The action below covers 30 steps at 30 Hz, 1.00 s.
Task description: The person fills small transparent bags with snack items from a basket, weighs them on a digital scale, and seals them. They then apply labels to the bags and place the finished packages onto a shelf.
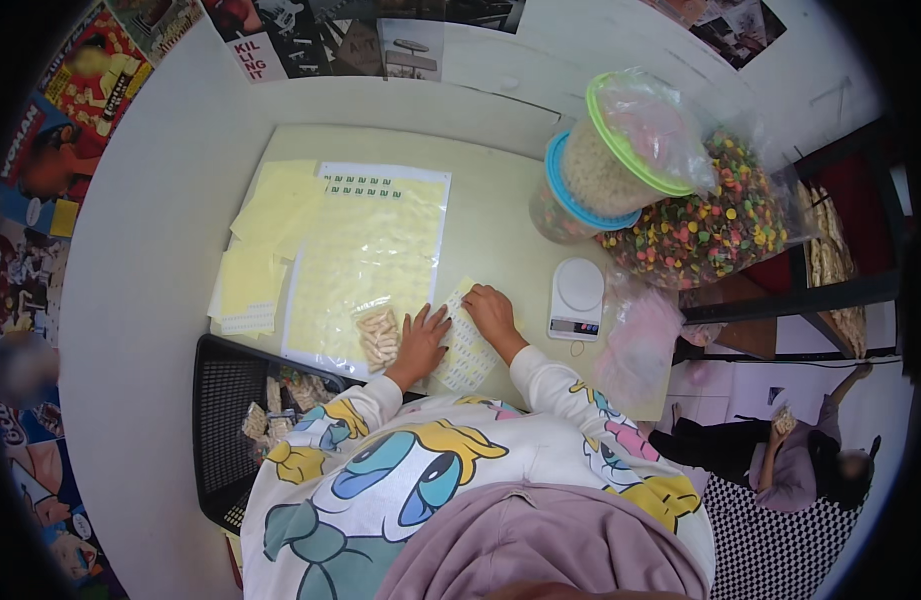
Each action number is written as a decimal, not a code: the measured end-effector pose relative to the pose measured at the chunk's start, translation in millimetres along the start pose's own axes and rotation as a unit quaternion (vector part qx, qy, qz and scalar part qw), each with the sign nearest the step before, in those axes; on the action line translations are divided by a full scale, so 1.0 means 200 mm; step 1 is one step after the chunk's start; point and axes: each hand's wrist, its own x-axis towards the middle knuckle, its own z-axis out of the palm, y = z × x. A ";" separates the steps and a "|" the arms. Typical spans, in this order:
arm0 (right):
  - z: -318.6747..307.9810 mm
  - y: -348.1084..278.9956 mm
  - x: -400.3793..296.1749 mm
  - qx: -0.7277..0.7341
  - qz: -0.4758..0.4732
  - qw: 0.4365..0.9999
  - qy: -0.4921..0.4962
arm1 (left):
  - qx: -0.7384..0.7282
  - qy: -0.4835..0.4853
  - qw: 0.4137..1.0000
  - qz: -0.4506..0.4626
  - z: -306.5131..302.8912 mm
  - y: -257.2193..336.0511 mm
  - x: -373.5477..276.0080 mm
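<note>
A narrow label sheet [468, 352] with small printed stickers on yellow backing lies on the table before me. My left hand [421, 346] rests flat with its fingers apart, their tips over the left edge of that sheet. Right beside it is a small clear bag of pale finger-shaped snacks [378, 335], on the lower part of a plastic-covered sheet [370, 247] that carries two rows of green marks. My right hand [492, 315] has its fingers bent down onto the label sheet's upper right edge; whether they pinch a sticker is hidden.
Yellow papers [273, 202] lie at left, above a black basket [220, 420] of snack packs. A kitchen scale [577, 296] stands right, near stacked tubs [610, 161], a large bag of colourful pieces [708, 217] and pink-tinted plastic bags [640, 337]. Another person [790, 450] holds a snack bag at far right.
</note>
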 end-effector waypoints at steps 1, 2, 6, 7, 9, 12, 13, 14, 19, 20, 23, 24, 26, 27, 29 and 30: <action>0.01 0.00 0.00 -0.012 -0.009 1.000 0.004 | -0.002 0.001 1.000 0.006 -0.01 -0.01 0.00; 0.02 0.01 0.00 -0.024 -0.018 1.000 0.007 | -0.003 0.003 1.000 0.012 -0.01 -0.01 0.00; 0.05 0.03 0.02 -0.059 -0.017 0.998 -0.003 | -0.012 -0.002 1.000 0.018 -0.03 -0.02 0.01; 0.06 0.03 0.03 -0.045 -0.007 0.999 0.002 | -0.010 -0.007 1.000 0.017 -0.03 -0.02 0.02; 0.05 0.03 0.04 -0.017 0.016 1.000 0.011 | 0.003 -0.016 1.000 0.017 -0.05 -0.01 0.02; 0.01 0.03 0.04 0.032 0.082 0.996 0.008 | 0.028 -0.028 0.999 0.016 -0.07 0.00 0.04; 0.01 0.03 0.05 0.050 0.104 0.993 0.004 | 0.031 -0.032 0.999 0.015 -0.08 0.00 0.04; 0.00 0.04 0.05 0.068 0.126 0.990 -0.001 | 0.034 -0.035 0.999 0.014 -0.08 0.00 0.05; -0.01 0.13 0.07 0.192 0.230 0.953 -0.037 | 0.021 -0.028 0.999 0.025 -0.08 -0.02 0.06; 0.00 0.18 0.06 0.251 0.247 0.935 -0.030 | 0.013 -0.024 0.999 0.027 -0.08 -0.03 0.06; 0.04 0.26 0.04 0.318 0.251 0.914 -0.003 | -0.167 0.088 0.982 0.005 -0.14 -0.08 0.06; 0.02 0.26 0.03 0.302 0.236 0.924 0.005 | -0.159 0.140 0.976 -0.048 -0.19 -0.10 0.04; -0.02 0.22 -0.01 0.284 0.230 0.931 0.015 | -0.141 0.238 0.949 -0.150 -0.29 -0.13 -0.01; -0.05 0.19 -0.03 0.282 0.238 0.929 0.018 | -0.114 0.283 0.938 -0.167 -0.31 -0.19 -0.04; -0.07 0.15 -0.06 0.280 0.249 0.927 0.019 | -0.109 0.291 0.904 -0.294 -0.28 -0.29 -0.11; -0.07 0.13 -0.08 0.281 0.254 0.926 0.016 | -0.114 0.277 0.894 -0.335 -0.24 -0.34 -0.14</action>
